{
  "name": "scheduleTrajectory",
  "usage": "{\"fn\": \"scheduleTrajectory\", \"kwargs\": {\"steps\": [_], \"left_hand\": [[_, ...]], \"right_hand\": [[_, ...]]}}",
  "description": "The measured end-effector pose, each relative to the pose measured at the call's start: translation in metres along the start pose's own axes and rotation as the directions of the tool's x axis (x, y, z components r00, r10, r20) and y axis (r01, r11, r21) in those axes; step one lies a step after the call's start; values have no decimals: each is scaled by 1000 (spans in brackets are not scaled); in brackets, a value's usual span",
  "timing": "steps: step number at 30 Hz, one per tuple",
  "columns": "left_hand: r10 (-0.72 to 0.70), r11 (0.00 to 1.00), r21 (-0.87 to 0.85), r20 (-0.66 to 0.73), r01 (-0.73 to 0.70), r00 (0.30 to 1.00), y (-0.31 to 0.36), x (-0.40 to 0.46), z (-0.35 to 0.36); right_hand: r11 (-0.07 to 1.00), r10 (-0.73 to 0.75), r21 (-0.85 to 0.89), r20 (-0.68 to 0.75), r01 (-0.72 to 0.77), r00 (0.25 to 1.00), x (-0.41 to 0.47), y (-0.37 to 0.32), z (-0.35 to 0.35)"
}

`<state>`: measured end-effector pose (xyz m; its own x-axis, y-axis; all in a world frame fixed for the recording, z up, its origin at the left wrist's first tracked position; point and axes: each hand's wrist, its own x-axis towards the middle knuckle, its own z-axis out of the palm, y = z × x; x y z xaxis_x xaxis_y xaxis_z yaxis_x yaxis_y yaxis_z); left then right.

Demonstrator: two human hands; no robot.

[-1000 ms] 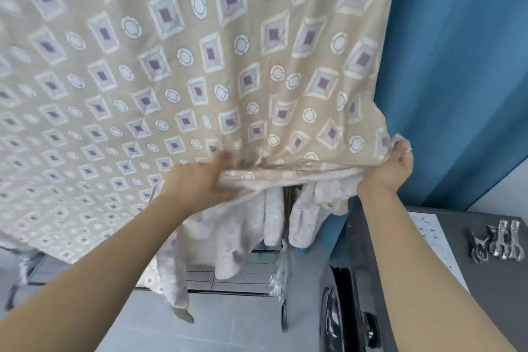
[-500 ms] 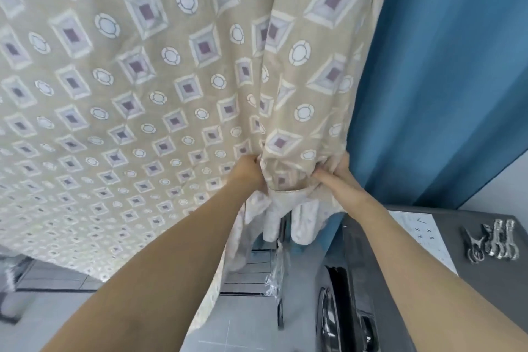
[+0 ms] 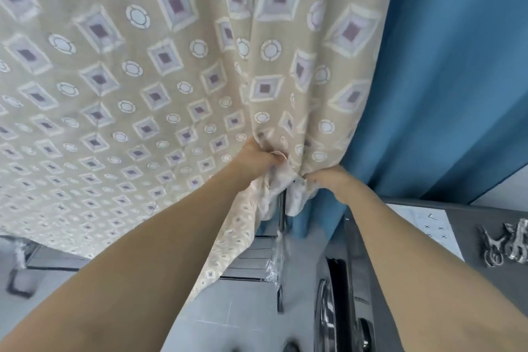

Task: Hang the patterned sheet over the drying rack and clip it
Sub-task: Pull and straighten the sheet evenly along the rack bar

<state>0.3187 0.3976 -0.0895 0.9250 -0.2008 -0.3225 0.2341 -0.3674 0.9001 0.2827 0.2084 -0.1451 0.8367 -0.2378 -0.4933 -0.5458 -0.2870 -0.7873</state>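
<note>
Beside the blue curtain (image 3: 445, 71), left hand (image 3: 257, 160) and right hand (image 3: 328, 180) hold the patterned sheet (image 3: 177, 71), its gathered edge bunched inside their clamped fingers.

The sheet (image 3: 171, 80) hangs ahead, a curtain (image 3: 457, 66) to its right; clips (image 3: 505, 243) lie right of a paper (image 3: 425, 226) on the counter (image 3: 485, 217).

The single head camera looks forward and down along both forearms. It sits close to the sheet (image 3: 160, 71), which fills the upper left of the frame; the bench (image 3: 485, 217) lies at lower right, the floor (image 3: 237, 320) below.
</note>
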Motion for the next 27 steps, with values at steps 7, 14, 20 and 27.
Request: {"fn": "scheduleTrajectory", "kwargs": {"steps": [7, 14, 20, 27], "left_hand": [[3, 1000, 28, -324, 7, 946, 1, -17, -6], [314, 942, 228, -348, -245, 883, 0, -54, -20], [564, 201, 894, 228, -401, 794, 15, -71, -61], [359, 80, 996, -51, 24, 932, 29, -63, -73]], "right_hand": [[965, -252, 87, 41, 248, 967, -23, -21, -26], [925, -380, 37, 16, 379, 925, -47, 7, -23], [619, -180, -739, 195, 265, 964, -64, 47, -44], [941, -81, 278, -376, 196, 923, -79, 33, -61]]}}
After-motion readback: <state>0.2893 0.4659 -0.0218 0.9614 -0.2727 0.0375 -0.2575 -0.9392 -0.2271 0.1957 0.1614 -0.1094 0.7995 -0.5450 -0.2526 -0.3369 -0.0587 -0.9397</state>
